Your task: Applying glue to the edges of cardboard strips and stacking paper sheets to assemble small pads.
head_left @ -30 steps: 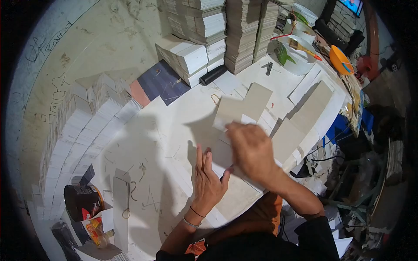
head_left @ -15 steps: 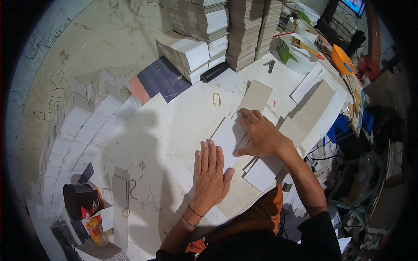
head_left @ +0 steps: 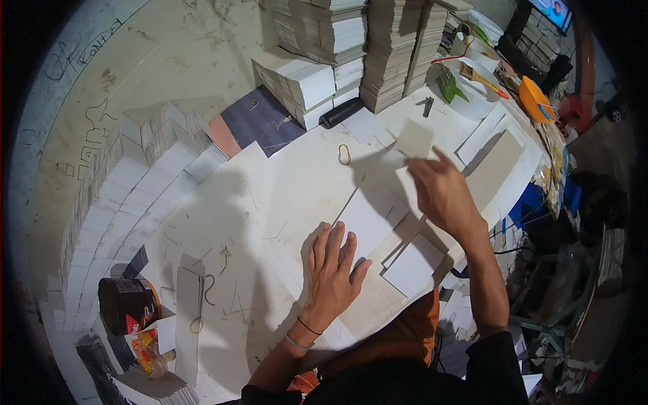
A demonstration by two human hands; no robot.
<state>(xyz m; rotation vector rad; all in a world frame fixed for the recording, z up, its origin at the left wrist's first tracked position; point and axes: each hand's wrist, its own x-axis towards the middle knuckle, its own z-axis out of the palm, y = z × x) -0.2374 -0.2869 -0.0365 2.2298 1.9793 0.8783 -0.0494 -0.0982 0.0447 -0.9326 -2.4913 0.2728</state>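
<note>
My left hand lies with fingers spread at the near-left edge of a white sheet on the white tabletop. My right hand is raised above the right side of the same sheet, fingers bent together. It pinches a small grey card, whose lower end is blurred and partly behind the fingertips. A smaller white card lies below my right hand, close to the table's near edge. To the right rests a long grey board strip.
Tall stacks of cut board and white paper blocks stand at the back. More paper stacks line the left. A black tube, a rubber band, a white tub and an orange bowl lie around.
My right hand has lifted off the sheet and moved right and away, with the grey card shifting along. The left hand has slid slightly right, its fingers spreading wider.
</note>
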